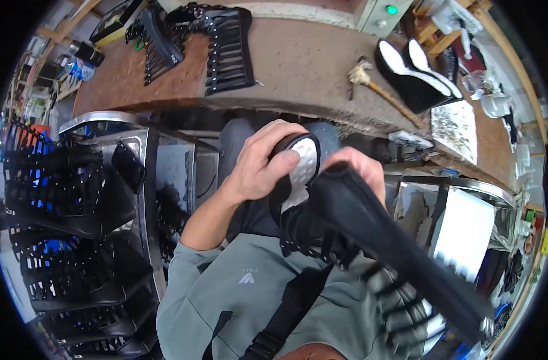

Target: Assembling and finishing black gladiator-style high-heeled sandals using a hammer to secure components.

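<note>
My left hand [268, 157] is closed around the toe end of a dark shoe piece, its thumb pressed on a white dimpled pad [304, 165] edged in black. Beside it, my right hand [364, 170] is partly hidden behind a black strappy boot [388, 231], with its fingers wrapped over the upper end. The boot's long smooth panel slants down to the lower right over my lap and torso, with ladder-like straps hanging beneath, somewhat blurred. Whether the padded piece and the boot are joined, I cannot tell.
On the bench [304, 60] lie strappy black uppers [231, 51], a hammer [376, 90] with a wrapped head, and black wedge soles [412, 75] with white tops. Several black strappy boots [76, 210] fill a metal rack on the left. A white board [464, 225] stands at right.
</note>
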Available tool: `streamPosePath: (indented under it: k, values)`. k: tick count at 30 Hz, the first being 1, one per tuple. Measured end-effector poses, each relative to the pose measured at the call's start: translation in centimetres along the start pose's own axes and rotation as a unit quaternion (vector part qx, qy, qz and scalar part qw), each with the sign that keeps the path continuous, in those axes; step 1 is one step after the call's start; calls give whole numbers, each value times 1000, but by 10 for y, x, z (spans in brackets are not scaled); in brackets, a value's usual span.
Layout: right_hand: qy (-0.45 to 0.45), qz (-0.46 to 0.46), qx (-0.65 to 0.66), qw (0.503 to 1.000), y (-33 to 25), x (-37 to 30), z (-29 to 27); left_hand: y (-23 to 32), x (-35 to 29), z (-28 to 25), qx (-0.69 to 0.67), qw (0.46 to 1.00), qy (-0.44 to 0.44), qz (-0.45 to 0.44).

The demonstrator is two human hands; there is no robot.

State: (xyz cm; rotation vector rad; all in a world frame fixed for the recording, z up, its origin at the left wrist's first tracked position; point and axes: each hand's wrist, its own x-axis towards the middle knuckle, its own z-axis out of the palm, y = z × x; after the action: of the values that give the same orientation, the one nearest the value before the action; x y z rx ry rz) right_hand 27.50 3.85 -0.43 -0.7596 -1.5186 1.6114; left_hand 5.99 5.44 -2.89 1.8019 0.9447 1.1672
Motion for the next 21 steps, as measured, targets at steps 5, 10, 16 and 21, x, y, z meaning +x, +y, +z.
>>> streamPosePath:
  k: [5, 10, 16, 21]
  values:
    - [-109, -98, -16, 989, 5, 16, 12, 3, -23, -5, 37, 997, 50, 49]
    - [144, -178, 38, 973, 47, 9, 34, -9, -35, -21, 7, 1000, 15, 7]
    - [102, -240, -69, 963, 32, 14, 20, -9, -38, -29, 36, 996, -29, 76]
    - [36, -173, -119, 977, 16, 12, 15, -1, -36, -20, 53, 992, -10, 118]
